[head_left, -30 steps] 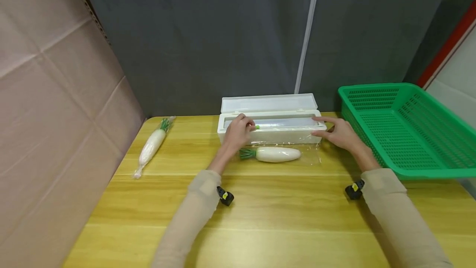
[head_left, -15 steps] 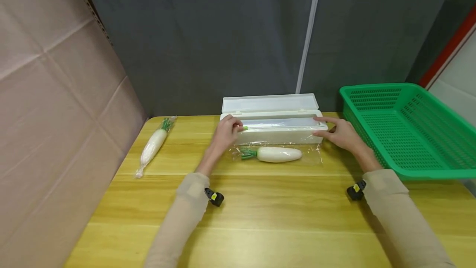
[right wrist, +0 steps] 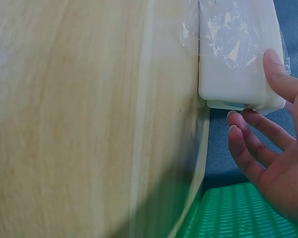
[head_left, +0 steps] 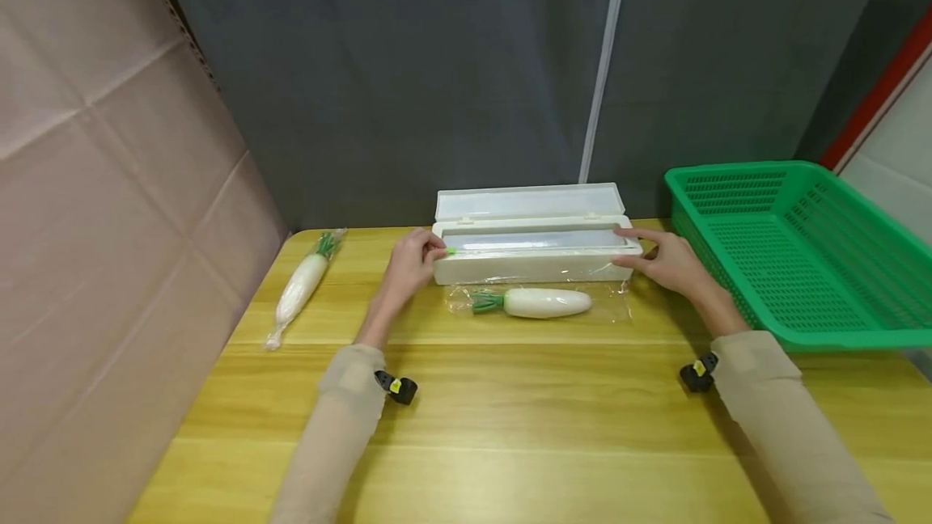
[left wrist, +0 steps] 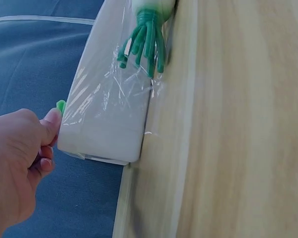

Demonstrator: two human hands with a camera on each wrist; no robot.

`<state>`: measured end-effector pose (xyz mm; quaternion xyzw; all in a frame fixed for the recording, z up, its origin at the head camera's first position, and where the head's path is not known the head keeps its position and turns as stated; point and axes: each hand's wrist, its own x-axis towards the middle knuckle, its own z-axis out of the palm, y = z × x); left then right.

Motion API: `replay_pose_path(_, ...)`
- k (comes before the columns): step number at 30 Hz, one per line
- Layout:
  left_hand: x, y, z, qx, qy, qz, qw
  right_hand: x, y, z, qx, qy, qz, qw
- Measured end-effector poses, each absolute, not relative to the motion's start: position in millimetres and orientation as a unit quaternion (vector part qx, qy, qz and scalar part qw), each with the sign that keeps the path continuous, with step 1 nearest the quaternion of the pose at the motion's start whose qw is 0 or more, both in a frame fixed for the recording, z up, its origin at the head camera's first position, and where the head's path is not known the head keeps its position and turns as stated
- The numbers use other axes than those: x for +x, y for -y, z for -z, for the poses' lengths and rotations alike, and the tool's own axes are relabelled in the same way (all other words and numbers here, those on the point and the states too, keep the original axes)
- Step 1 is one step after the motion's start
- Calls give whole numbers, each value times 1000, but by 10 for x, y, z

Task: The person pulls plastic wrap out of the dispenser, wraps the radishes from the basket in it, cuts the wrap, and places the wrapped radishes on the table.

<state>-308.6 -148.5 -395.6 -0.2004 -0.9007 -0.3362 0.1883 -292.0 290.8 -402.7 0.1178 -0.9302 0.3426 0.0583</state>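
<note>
A long white cling film dispenser lies at the table's back edge, its lid raised behind it. My left hand is at the box's left end, where thumb and fingers pinch a small green slide cutter. My right hand holds the right end, with the thumb on the front and the other fingers at the end and top. Clear film hangs down the front and out onto the table. On that film lies a white radish, its cut green stalks to the left.
Another radish, wrapped in film, lies at the table's left edge. A green plastic basket stands to the right, beside my right hand. A dark curtain hangs close behind the table.
My left hand has slid the green cutter leftward along the box to its left end. My right hand, the dispenser and the radishes have stayed put.
</note>
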Motion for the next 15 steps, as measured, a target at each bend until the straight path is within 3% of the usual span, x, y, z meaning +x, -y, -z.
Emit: replay_pose_path(15,-3058,1548,3959,-221,894,335,200,-2905,-2907,4017,113,932,-341,54)
